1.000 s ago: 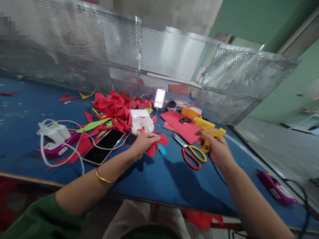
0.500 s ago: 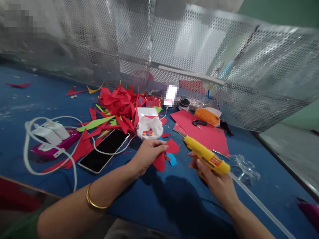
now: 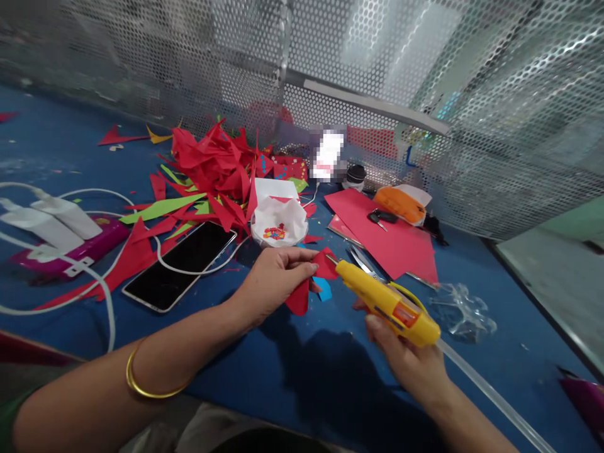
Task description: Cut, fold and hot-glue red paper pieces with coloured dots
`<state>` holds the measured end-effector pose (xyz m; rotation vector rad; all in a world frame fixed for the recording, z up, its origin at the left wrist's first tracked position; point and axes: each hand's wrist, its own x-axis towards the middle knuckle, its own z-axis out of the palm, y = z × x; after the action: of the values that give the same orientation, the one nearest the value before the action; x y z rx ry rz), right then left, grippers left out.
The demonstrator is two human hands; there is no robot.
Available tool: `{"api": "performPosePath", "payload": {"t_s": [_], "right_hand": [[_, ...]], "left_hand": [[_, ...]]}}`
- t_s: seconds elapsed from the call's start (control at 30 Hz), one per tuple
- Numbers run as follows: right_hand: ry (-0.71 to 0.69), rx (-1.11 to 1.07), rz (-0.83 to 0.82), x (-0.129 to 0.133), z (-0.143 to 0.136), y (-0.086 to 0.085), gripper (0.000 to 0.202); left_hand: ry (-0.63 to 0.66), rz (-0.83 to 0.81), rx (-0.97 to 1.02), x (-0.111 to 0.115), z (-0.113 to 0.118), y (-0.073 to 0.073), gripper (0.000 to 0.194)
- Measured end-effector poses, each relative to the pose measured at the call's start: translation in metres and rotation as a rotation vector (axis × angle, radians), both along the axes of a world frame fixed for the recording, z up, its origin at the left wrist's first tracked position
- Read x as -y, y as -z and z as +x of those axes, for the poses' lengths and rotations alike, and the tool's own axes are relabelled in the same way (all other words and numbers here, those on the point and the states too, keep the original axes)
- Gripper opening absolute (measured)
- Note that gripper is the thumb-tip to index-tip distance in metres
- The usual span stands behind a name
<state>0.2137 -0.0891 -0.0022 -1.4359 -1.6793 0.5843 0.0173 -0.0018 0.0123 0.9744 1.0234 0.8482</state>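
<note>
Between its thumb and fingers my left hand [image 3: 280, 277] pinches a red paper piece [image 3: 297, 298], whose other lobe reaches to the right of the fingertips. A small blue paper piece [image 3: 323, 289] shows just beside and below the fingertips. My right hand [image 3: 406, 346] is wrapped round a yellow glue gun [image 3: 384, 303]. The gun's metal tip is at the red paper's upper right part; whether they touch I cannot tell. A long clear glue stick [image 3: 491, 393] sticks out of its back. Behind my left hand sits a white-lined bowl [image 3: 296, 218] with small red and orange bits.
Red and green paper scraps [image 3: 212, 157] heap at the back left. Nearer are a black phone [image 3: 182, 267], white cables and a purple power strip [image 3: 101, 236]. Scissors [image 3: 362, 261], red sheets [image 3: 391, 239], keys [image 3: 383, 216], an orange pouch [image 3: 400, 204] and clear plastic [image 3: 465, 311] lie right.
The glue gun has moved left, bringing its tip to the red paper in my left hand. Scissors now show behind the gun. The camera view has shifted, and the table items appear higher.
</note>
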Motion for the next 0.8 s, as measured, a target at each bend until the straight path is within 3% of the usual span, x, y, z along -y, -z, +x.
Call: {"api": "performPosePath", "payload": {"t_s": [0.3, 0.47, 0.8], "right_hand": [[0.029, 0.021, 0.036, -0.0008, -0.0042, 0.0012, 0.025], [0.128, 0.061, 0.018, 0.0006, -0.0051, 0.0011, 0.028], [0.022, 0.147, 0.066, -0.0016, -0.0001, 0.0021, 0.029]], "left_hand": [[-0.013, 0.082, -0.040, 0.0002, -0.0018, 0.0032, 0.010], [-0.027, 0.134, -0.059, 0.0011, -0.0018, 0.0027, 0.010], [-0.014, 0.135, -0.062, 0.0011, -0.0009, 0.0021, 0.011]]}}
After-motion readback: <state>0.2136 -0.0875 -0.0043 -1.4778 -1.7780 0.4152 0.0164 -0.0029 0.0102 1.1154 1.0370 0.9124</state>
